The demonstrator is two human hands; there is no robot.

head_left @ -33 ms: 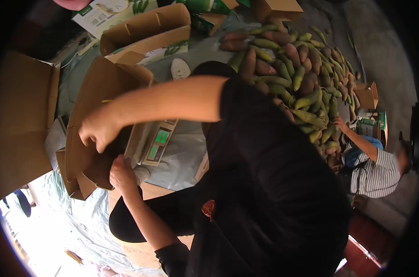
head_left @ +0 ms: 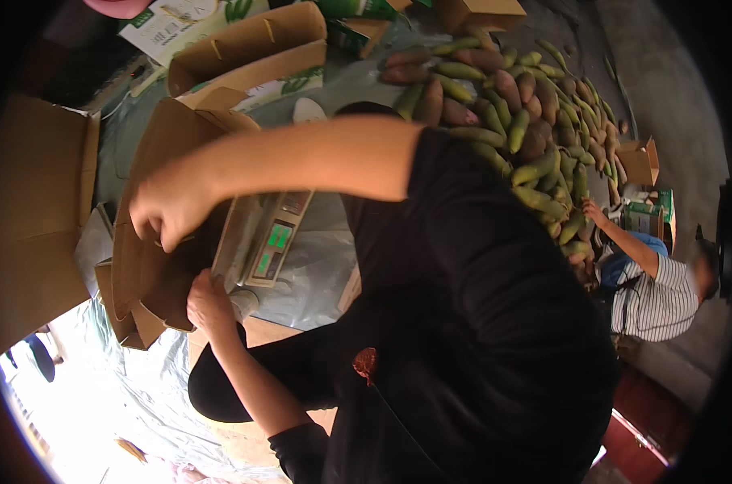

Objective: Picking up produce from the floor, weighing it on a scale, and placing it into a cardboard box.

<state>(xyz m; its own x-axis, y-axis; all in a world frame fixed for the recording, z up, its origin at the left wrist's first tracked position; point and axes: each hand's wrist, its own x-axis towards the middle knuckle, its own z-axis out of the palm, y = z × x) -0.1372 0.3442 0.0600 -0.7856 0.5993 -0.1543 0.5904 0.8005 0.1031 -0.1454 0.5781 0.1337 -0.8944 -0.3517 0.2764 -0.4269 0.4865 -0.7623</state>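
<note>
Left hand (head_left: pixel 209 305), fingers gripping near right rim of box (head_left: pixel 130 273), right hand (head_left: pixel 171 208) over its open middle, blurred fingers bent, grip unclear, scale (head_left: pixel 274 246) just to right

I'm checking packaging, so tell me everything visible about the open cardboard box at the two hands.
The box looks like brown cardboard, open, with flaps spread at its lower end in the picture. Its dark inside hides any contents. It sits left of the scale's lit green display; what supports it is hidden. The left hand is at its lower right edge, seemingly pinching it; the blurred right hand is over the opening, contact unclear.
</note>
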